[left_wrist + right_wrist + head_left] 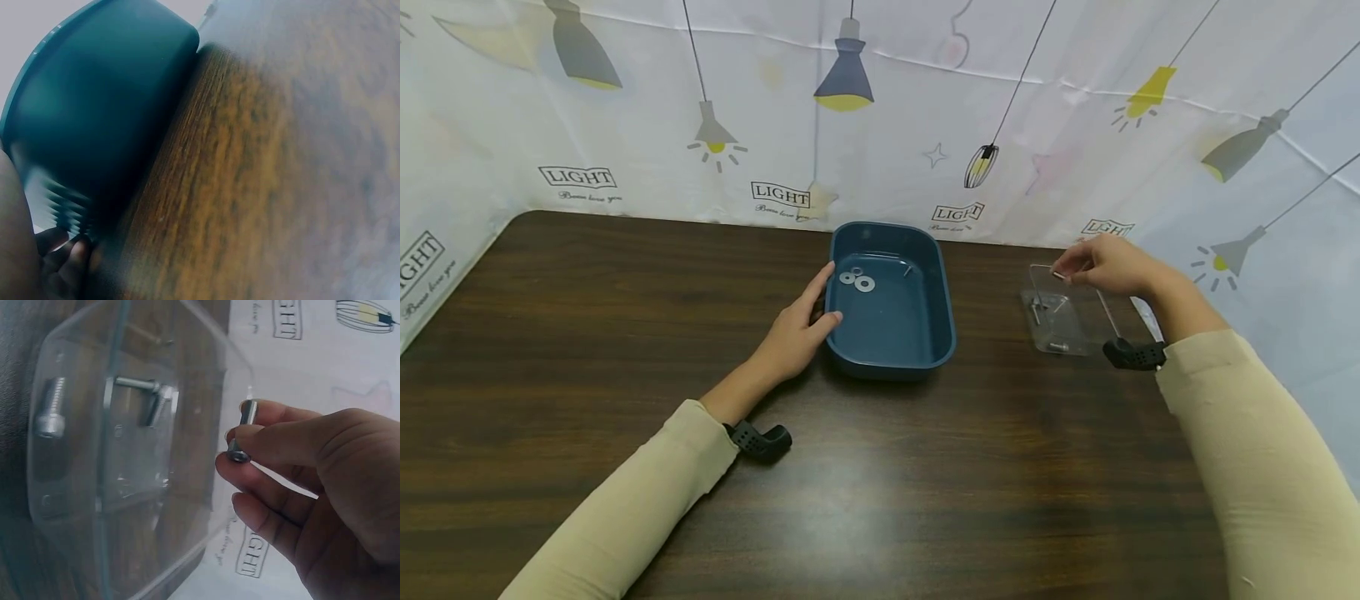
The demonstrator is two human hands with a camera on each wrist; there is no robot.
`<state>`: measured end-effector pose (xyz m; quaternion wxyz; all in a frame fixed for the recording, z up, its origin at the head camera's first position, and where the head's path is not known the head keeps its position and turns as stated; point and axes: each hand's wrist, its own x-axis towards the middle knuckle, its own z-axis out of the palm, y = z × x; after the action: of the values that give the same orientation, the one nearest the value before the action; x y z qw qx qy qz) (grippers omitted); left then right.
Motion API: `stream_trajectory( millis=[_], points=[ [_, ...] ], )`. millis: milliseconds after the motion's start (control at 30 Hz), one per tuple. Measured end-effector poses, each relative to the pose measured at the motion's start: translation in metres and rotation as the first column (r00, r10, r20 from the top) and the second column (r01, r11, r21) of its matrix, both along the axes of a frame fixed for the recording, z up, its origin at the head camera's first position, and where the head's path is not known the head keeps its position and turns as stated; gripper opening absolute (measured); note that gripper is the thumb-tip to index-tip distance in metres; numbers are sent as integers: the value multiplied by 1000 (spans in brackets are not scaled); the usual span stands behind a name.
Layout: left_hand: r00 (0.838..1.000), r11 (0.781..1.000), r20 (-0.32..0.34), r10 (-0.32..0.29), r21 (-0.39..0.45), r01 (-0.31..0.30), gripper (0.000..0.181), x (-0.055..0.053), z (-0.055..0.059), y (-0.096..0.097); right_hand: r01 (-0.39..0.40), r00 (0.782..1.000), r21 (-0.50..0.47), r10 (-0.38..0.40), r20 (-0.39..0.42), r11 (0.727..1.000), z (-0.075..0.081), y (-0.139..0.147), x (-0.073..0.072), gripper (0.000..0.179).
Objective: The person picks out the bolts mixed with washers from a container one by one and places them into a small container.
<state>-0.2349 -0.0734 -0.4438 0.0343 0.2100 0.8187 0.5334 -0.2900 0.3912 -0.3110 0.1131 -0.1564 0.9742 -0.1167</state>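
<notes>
In the head view my left hand [792, 337] holds the left side of a dark blue plastic bin [891, 367], thumb at the rim and fingers along the outer wall. Several washers [865, 284] and a small screw [908, 271] lie inside it. My right hand [1108, 265] pinches a short metal bolt [249, 412] between thumb and fingertips, its head pointing down in the right wrist view. Close beside that hand stands a clear plastic box [106, 544]. Inside are several bolts, including a thick socket-head bolt [52, 409] and a thinner bolt [136, 384].
Both containers stand on a dark wood-grain table [625, 333], with a stretch of tabletop between them. A white cloth with printed lamps [887, 150] hangs behind the table. Each wrist wears a black camera mount [762, 442].
</notes>
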Motion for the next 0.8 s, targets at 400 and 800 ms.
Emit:
stream_trajectory(
  millis=[400,800],
  points=[
    [1000,1000,-5,1,-7,-1,71,0,0,0,7,999,32,-8,40,999,-27,4,-3,21],
    [1000,1000,-4,-4,-4,4,71,-1,0,0,38,999,80,-39,10,996,-49,0,-7,20]
  ],
)
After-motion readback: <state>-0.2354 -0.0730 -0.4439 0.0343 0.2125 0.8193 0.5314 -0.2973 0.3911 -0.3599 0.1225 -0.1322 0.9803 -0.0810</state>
